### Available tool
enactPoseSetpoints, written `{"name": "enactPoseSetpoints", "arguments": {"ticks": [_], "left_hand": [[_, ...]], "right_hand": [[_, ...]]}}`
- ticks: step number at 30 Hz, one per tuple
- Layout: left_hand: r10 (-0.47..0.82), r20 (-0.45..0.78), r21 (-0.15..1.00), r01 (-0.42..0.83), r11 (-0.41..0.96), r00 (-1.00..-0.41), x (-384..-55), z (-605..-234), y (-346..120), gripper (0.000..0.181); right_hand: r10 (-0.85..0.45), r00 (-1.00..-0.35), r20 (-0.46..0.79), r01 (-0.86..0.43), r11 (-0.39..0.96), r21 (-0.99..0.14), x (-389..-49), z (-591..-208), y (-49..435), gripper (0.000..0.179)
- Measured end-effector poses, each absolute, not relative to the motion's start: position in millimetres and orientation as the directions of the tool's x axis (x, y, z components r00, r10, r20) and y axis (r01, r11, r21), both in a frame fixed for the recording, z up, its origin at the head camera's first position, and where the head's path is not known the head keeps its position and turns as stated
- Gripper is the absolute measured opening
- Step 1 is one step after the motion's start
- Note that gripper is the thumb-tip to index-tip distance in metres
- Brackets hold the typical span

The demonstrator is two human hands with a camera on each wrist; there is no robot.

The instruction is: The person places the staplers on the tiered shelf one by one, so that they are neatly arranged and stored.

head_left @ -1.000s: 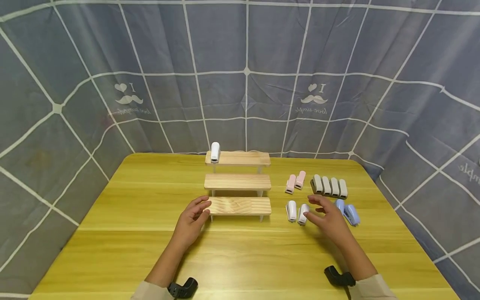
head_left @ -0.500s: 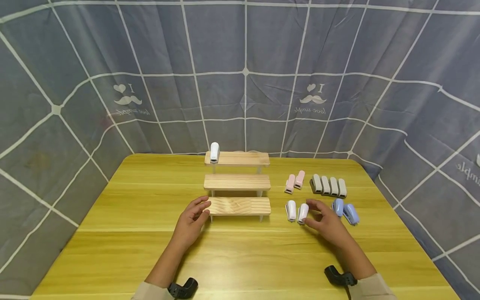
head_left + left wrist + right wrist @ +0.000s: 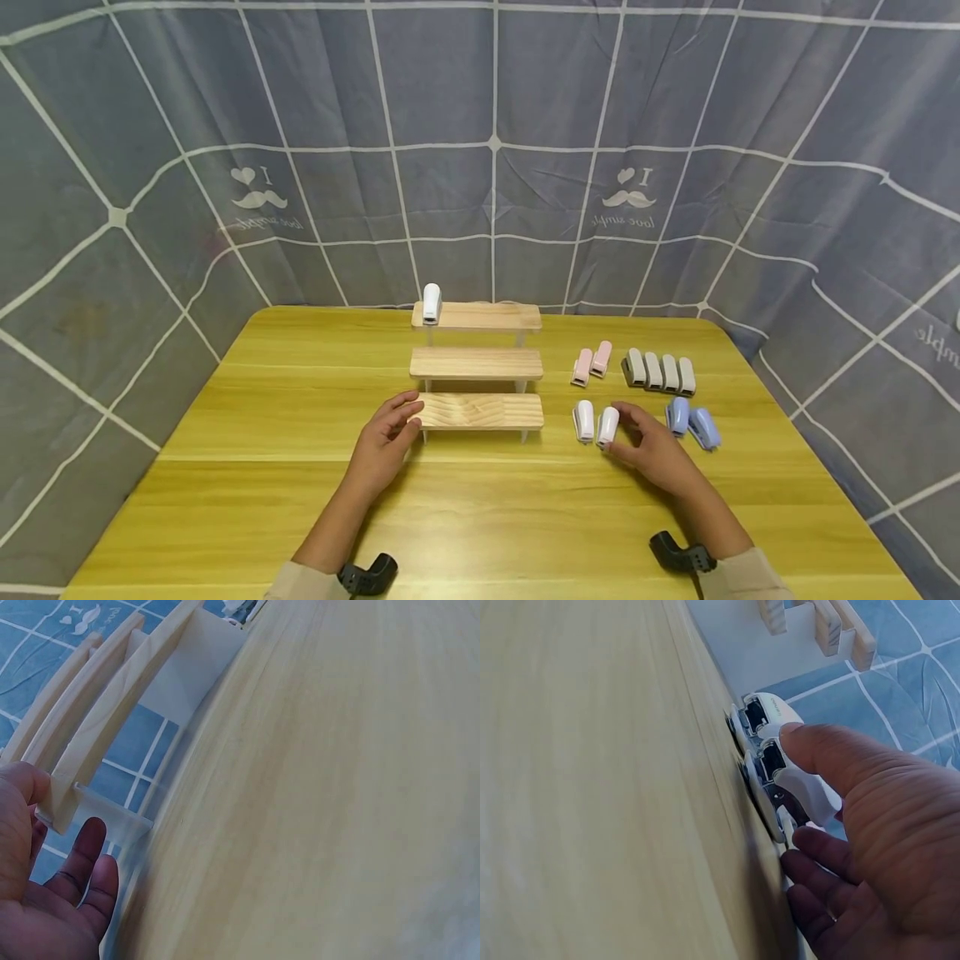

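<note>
A three-tier wooden display stand (image 3: pixel 476 410) stands mid-table. At the left end of its lowest board, my left hand (image 3: pixel 384 443) holds the corner between thumb (image 3: pixel 26 782) and index finger; the other fingers are loosely bent. My right hand (image 3: pixel 654 446) pinches a white mini stapler (image 3: pixel 607 426) lying on the table, thumb at its near end and index finger at its far end. A second white stapler (image 3: pixel 583 421) lies close on its left. In the right wrist view, the thumb (image 3: pixel 817 750) presses the held stapler (image 3: pixel 806 791).
One white stapler (image 3: pixel 431 304) sits at the left of the top tier. Right of the stand lie two pink staplers (image 3: pixel 582 367), a row of several grey staplers (image 3: pixel 652 372) and two blue staplers (image 3: pixel 703 428). A grey grid-patterned curtain (image 3: pixel 442 192) surrounds the table (image 3: pixel 480 508).
My right hand has moved slightly left and down, and its thumb and index finger have closed on the right-hand white stapler. The left hand has stayed at the stand.
</note>
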State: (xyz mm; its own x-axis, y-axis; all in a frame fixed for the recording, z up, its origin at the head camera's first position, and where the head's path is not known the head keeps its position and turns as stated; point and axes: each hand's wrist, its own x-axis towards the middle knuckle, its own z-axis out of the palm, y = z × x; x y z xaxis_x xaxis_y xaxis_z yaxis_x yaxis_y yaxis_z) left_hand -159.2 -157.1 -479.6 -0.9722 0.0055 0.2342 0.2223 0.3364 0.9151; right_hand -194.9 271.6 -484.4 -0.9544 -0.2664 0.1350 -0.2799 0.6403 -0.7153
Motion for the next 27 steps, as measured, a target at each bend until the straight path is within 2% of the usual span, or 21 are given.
{"name": "enactPoseSetpoints", "arguments": {"ticks": [18,27], "left_hand": [[-0.006,0.242,0.908,0.224,0.355,-0.97,-160.1,-477.9,-160.8,0.03],[0.003,0.224,0.917,0.212,0.338,-0.974,-159.9,-479.0,-158.8,0.03]], "right_hand": [[-0.278,-0.945,0.172,-0.322,0.696,-0.641,-194.2,-484.0,263.9,0.066],[-0.251,-0.956,0.155,-0.29,0.709,-0.643,-192.4,-484.5,265.6,0.066]]}}
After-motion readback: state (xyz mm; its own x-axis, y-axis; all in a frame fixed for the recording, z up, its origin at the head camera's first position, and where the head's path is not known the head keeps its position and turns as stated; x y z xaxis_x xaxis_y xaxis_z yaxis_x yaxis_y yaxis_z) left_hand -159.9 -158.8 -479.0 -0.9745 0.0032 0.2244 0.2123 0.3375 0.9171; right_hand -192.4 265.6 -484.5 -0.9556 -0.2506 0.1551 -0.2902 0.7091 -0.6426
